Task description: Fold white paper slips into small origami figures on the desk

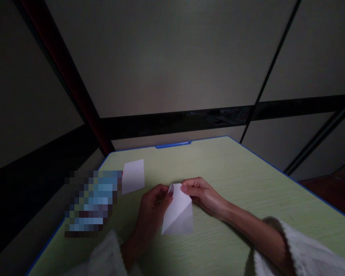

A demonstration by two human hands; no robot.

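A white sheet of paper, folded into a pointed shape (178, 212), is held just above the pale green table (241, 180). My left hand (151, 209) pinches its upper left edge, fingers curled closed. My right hand (202, 194) pinches the top corner from the right, thumb and fingers pressed together on the paper. Both wrists come out of fuzzy white sleeves at the bottom of the view.
A second, flat white paper (133, 176) lies on the table to the left of my hands. Beside it is a pixelated, blurred-out object (92, 203). The table has a blue rim (172, 145) and stands against dim wall panels. The room is dark.
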